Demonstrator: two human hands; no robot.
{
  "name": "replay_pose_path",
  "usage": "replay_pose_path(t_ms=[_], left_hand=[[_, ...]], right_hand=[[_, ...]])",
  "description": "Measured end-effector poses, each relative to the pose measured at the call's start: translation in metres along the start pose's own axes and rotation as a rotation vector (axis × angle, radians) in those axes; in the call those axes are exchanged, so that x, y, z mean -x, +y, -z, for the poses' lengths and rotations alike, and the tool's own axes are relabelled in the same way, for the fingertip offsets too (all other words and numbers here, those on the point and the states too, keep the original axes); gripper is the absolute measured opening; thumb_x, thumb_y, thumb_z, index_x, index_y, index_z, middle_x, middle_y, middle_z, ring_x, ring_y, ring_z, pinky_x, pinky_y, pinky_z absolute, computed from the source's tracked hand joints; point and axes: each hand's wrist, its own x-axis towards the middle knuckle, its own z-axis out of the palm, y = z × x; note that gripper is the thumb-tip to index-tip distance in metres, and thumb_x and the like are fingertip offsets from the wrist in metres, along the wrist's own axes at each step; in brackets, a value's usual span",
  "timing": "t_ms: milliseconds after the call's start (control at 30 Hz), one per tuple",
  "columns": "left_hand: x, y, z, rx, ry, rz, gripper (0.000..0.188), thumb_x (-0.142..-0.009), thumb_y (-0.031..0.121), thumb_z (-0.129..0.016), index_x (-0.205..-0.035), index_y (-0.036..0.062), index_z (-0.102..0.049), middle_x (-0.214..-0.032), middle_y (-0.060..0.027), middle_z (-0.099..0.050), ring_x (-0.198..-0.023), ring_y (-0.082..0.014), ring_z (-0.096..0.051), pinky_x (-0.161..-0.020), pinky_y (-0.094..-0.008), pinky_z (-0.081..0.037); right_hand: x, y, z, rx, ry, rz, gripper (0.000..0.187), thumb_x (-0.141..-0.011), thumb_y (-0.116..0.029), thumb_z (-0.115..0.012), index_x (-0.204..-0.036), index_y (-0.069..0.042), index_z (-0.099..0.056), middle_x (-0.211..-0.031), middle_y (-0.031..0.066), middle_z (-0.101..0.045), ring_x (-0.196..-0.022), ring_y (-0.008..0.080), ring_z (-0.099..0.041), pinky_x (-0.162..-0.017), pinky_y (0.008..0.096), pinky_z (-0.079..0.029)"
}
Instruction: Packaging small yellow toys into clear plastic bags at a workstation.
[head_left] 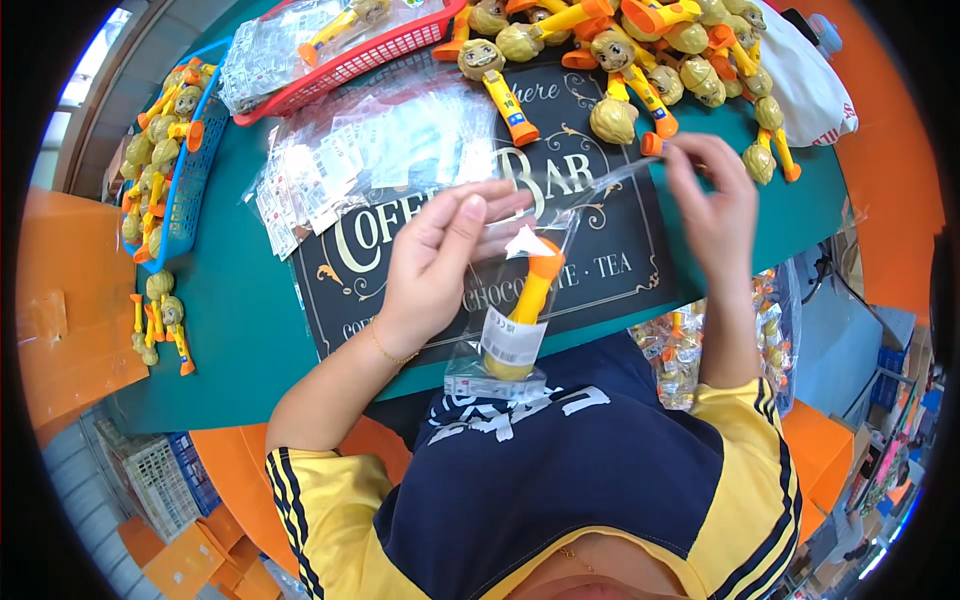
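The person is bagging small yellow-and-orange figure toys one at a time, and by the look of the table the work is somewhere in the middle. One toy (525, 310) is already sitting inside the clear plastic bag (505, 345), hanging upright over the near edge of the dark printed mat (610, 270), with its round yellow head at the bottom by the white label and its orange end pointing up toward the open mouth. The bag is not closed yet. The left hand (440, 255) is pinching the bag's upper edge, thumb pressed against the curled fingers, so it is gripping the plastic rather than the toy itself. The right hand (715, 195) is raised on the right, its fingertips (680, 150) pinched together on the end of a thin clear strip or flap that is stretching back toward the bag; I cannot tell whether this is the sealing flap or a peeled liner. Far across the mat a big heap of loose toys (640, 60) is waiting unbagged, with a fan of empty bags (370, 160) spread to the far left of the mat. A red basket (350, 50) at the far left is holding bagged pieces, a blue basket (170, 150) at the left edge is holding more toys, and a few more toys (160, 320) are lying on the green table (240, 330) just near of it.
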Motion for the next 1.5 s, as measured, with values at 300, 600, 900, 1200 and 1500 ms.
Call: replay_pose_path(t_ms=[300, 600, 900, 1200, 1500], left_hand=[[-0.005, 0.0, 0.006, 0.132, 0.166, -0.023, 0.034, -0.1, 0.027, -0.033, -0.119, 0.0013, -0.044, -0.119, -0.0185, -0.055, -0.101, -0.0272, -0.062, -0.081, -0.0318, -0.054], [-0.005, 0.005, -0.003, 0.107, 0.138, -0.047, 0.033, -0.1, 0.028, -0.032, -0.117, 0.0027, -0.043, -0.12, -0.019, -0.054, -0.101, -0.0269, -0.062, -0.079, -0.0302, -0.054], [-0.003, 0.0, 0.0, 0.13, 0.116, -0.056, 0.03, -0.1, 0.026, -0.031, -0.116, 0.0025, -0.042, -0.12, -0.0207, -0.053, -0.101, -0.0277, -0.062, -0.081, -0.0314, -0.054], [0.004, 0.0, -0.006, 0.116, 0.05, -0.125, 0.029, -0.1, 0.025, -0.03, -0.116, 0.0021, -0.04, -0.12, -0.0214, -0.053, -0.101, -0.029, -0.061, -0.083, -0.0322, -0.053], [0.002, -0.001, -0.002, 0.029, 0.136, -0.109, 0.029, -0.1, 0.026, -0.032, -0.114, 0.0024, -0.043, -0.118, -0.0198, -0.055, -0.101, -0.0278, -0.062, -0.084, -0.032, -0.052]], right_hand=[[0.077, 0.039, 0.102, -0.165, -1.006, -0.496, 0.009, -0.068, -0.008, -0.062, -0.069, 0.001, -0.061, -0.073, 0.0089, -0.062, -0.071, 0.019, -0.059, -0.056, 0.0338, -0.044], [0.199, 0.166, -0.042, 0.251, -0.466, -0.074, 0.027, -0.085, -0.01, -0.053, -0.109, 0.0, -0.056, -0.114, 0.0208, -0.057, -0.106, 0.0336, -0.054, -0.087, 0.0407, -0.043], [0.047, -0.014, 0.054, -0.433, -1.285, -0.093, 0.011, -0.08, -0.012, -0.066, -0.085, -0.002, -0.069, -0.082, 0.0103, -0.068, -0.07, 0.0247, -0.063, -0.064, 0.0316, -0.05], [0.032, -0.049, -0.027, -1.015, -0.416, -0.578, 0.014, -0.084, -0.004, -0.062, -0.096, 0.003, -0.062, -0.087, 0.0103, -0.064, -0.07, 0.0119, -0.06, -0.062, 0.0231, -0.049], [0.035, -0.039, -0.039, -1.057, -0.384, -0.553, 0.005, -0.086, -0.005, -0.06, -0.088, -0.002, -0.059, -0.085, 0.004, -0.059, -0.071, 0.0083, -0.055, -0.063, 0.0198, -0.042]])
